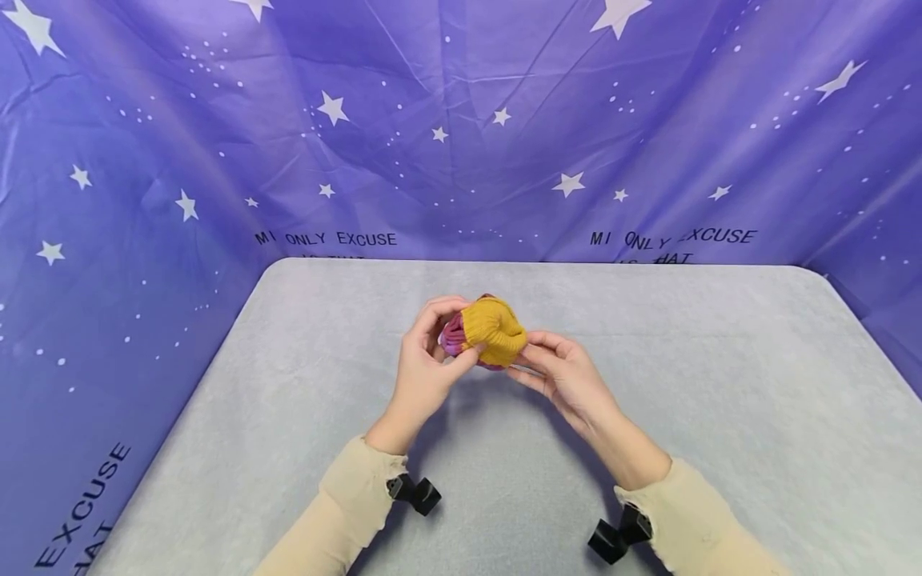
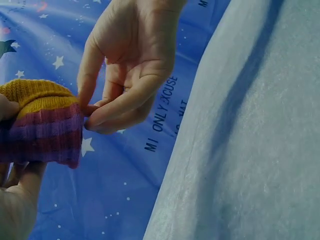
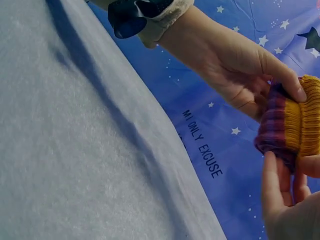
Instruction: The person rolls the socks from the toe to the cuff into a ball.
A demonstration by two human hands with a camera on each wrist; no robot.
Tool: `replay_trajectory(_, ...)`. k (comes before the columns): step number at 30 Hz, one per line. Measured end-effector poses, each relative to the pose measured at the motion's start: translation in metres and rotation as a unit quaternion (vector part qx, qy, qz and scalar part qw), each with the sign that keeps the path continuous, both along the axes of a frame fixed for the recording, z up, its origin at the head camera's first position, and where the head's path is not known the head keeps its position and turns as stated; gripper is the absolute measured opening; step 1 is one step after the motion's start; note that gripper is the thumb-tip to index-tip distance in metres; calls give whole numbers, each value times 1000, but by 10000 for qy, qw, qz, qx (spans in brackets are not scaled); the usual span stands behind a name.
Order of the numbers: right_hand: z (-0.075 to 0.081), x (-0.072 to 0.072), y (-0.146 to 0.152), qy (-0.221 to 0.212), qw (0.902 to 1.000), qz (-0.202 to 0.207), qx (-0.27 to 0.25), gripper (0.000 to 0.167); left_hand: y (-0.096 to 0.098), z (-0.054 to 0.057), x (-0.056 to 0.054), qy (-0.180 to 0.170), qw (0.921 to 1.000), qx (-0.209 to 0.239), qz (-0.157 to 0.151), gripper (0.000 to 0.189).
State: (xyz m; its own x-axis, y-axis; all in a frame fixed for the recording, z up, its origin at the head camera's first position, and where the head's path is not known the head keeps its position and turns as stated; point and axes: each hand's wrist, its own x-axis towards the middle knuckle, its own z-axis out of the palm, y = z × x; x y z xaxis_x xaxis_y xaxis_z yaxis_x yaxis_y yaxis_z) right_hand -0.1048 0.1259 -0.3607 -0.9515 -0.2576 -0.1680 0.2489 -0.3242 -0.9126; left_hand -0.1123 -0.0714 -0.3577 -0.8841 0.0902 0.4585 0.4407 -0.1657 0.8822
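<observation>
A rolled, ribbed knit sock is held up above the table, mustard yellow on one part and striped maroon and purple on the rest. My left hand grips its left side, thumb on the near face and fingers round the back. At the opposite edge, the thumb and fingertips of my right hand pinch the knit. From the left wrist, the striped side of the sock faces the camera. The right wrist view catches its yellow band, with the left thumb lying over it.
A grey cloth-covered table lies below both hands. Behind it hangs a purple-blue curtain printed with white stars and lettering. Black camera mounts sit at both wrists beside cream sleeves.
</observation>
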Motion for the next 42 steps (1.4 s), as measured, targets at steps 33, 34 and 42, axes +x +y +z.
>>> replay_trajectory(33,18,0,-2,2290,9577,-1348,1103,20,-14,-4,10,-491,9747,1219,-1806,58)
replay_trajectory(34,17,1,-1,2203,9627,-1166,1050,20,-15,-3,10,-465,9762,1101,-1810,57)
replay_trajectory(42,8,-1,6,1034,9922,673,-188,21,-17,-3,8,-108,9801,459,-1926,63)
